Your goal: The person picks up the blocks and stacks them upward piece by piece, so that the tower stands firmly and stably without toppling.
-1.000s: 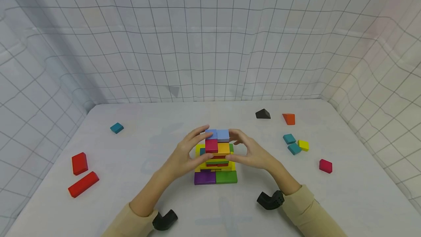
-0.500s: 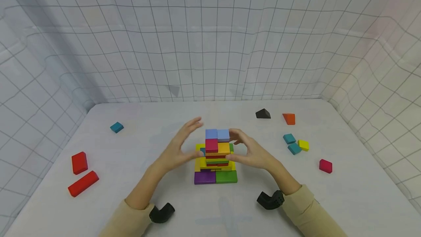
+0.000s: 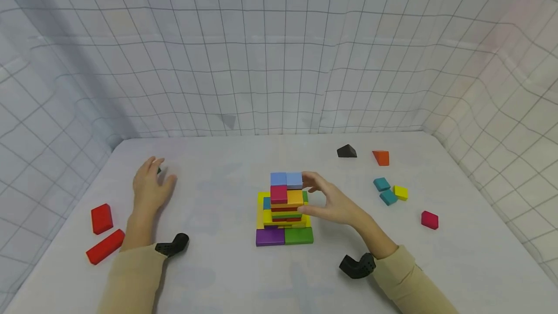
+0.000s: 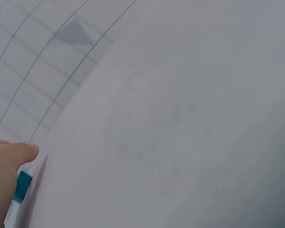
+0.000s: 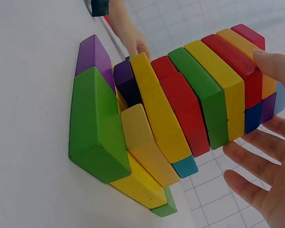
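A tower of coloured blocks (image 3: 285, 214) stands upright in the middle of the table, wide at its base, with two light blue blocks (image 3: 286, 180) side by side on top. My right hand (image 3: 335, 203) cups the tower's right side with loosely bent fingers. In the right wrist view its thumb lies beside the upper blocks and its fingertips beside the far side; firm contact cannot be made out. At the far left my left hand (image 3: 148, 189) is over a teal block (image 4: 23, 186), fingers relaxed. Most of that block is hidden behind the hand in the head view.
Two red blocks (image 3: 102, 219) lie at the left. On the right are a black wedge (image 3: 347, 151), an orange triangular block (image 3: 381, 158), two teal blocks (image 3: 381, 184), a yellow block (image 3: 400, 193) and a crimson block (image 3: 429, 220). Gridded white cloth (image 3: 279, 62) encloses the table.
My left hand has left the tower's left side and travelled far left to the teal block. The right hand stays beside the tower, which looks the same.
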A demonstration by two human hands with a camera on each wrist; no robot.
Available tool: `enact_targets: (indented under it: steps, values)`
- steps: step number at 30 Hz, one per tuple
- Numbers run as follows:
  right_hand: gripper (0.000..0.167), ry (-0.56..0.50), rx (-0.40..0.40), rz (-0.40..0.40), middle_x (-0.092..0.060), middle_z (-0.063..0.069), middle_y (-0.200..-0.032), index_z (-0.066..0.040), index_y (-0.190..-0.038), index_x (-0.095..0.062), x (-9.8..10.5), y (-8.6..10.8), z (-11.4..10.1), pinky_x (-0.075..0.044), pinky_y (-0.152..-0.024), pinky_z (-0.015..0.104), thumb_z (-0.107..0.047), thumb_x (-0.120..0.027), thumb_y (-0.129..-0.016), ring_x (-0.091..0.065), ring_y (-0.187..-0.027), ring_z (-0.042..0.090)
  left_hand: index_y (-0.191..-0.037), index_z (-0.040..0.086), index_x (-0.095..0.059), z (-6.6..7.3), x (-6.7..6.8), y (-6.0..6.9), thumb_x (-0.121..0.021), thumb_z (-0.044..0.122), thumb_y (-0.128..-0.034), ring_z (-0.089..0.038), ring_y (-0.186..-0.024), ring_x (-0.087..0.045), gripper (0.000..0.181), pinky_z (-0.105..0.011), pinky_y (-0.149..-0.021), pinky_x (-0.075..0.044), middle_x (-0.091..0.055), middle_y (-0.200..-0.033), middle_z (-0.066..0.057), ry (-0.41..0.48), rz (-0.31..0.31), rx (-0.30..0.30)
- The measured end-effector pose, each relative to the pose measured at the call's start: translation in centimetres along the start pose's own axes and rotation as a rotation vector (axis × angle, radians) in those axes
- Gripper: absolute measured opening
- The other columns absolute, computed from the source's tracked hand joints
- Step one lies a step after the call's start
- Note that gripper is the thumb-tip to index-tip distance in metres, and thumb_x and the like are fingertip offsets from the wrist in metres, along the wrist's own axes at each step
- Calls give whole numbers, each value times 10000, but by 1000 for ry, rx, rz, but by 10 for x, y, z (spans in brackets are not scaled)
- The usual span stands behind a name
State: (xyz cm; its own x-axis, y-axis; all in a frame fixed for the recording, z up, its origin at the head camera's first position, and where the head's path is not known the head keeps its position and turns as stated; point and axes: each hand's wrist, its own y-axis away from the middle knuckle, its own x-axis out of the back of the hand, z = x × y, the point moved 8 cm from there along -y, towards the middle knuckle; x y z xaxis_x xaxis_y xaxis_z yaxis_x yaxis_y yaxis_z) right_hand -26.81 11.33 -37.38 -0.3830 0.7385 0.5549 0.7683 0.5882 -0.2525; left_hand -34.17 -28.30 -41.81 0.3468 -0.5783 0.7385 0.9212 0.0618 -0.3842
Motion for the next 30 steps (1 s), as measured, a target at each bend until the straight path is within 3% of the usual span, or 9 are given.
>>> enact_targets:
  steps: [4, 9, 14, 18, 21, 23, 26, 30]
  values:
    - [653, -5, -12, -2, -495, 43, -1283, -95, -1361, -325, 1, 0, 1, -417, -927, 487, -123, -675, -810, -478, -1151, 184, -1324, -78, -330, -26, 8, 5, -526, 157, -902, -526, -1272, -180, 522, -627, -1030, -138, -214, -1385, -355, -33, -48, 85]
    - [637, -9, -10, 2, -498, 32, -1278, -99, -1352, -338, 1, 0, 2, -411, -922, 524, -219, -674, -824, -478, -1150, 173, -1305, -124, -351, -31, 12, 6, -507, 137, -927, -526, -1212, -282, 485, -603, -1015, -212, -324, -1309, -369, -8, -53, 118]
    - [646, -6, -9, 7, -499, 43, -1279, -93, -1351, -339, 1, 0, 3, -411, -919, 532, -263, -671, -824, -479, -1152, 188, -1235, -132, -461, -30, 15, 8, -573, 104, -898, -475, -1168, -389, 426, -548, -1002, -294, -450, -1237, -332, 16, 63, 191]
    - [641, -7, -10, 8, -501, 40, -1277, -97, -1348, -343, 1, 0, 3, -412, -918, 530, -254, -672, -821, -478, -1153, 185, -1148, -127, -545, -21, 13, 8, -610, 49, -862, -438, -1092, -471, 342, -520, -959, -357, -527, -1151, -307, 55, 159, 191]
    - [637, -6, -11, 10, -502, 37, -1275, -100, -1347, -346, 1, 0, 3, -413, -917, 529, -252, -671, -821, -479, -1150, 181, -1129, -118, -561, -4, 9, 4, -609, 11, -847, -414, -1032, -501, 313, -500, -912, -397, -544, -1111, -290, 121, 181, 135]
    - [633, -6, -11, 10, -503, 37, -1273, -100, -1345, -346, 1, 0, 3, -412, -917, 531, -253, -669, -822, -480, -1148, 182, -1122, -108, -568, 14, 5, 0, -620, -9, -831, -386, -992, -516, 311, -445, -877, -420, -554, -1085, -271, 182, 186, 64]
    - [632, -9, -13, 9, -502, 40, -1273, -97, -1344, -345, 1, 0, 3, -409, -919, 534, -252, -667, -823, -479, -1147, 186, -1098, -102, -586, 53, 2, -4, -649, -38, -799, -333, -939, -531, 312, -288, -837, -422, -577, -1040, -250, 276, 196, -90]
    - [632, -15, -14, 7, -501, 44, -1271, -92, -1345, -342, 1, 0, 3, -404, -922, 538, -247, -666, -824, -476, -1149, 188, -1074, -74, -617, 116, -2, 0, -675, -73, -762, -268, -899, -543, 317, -114, -813, -390, -601, -1015, -211, 378, 183, -313]
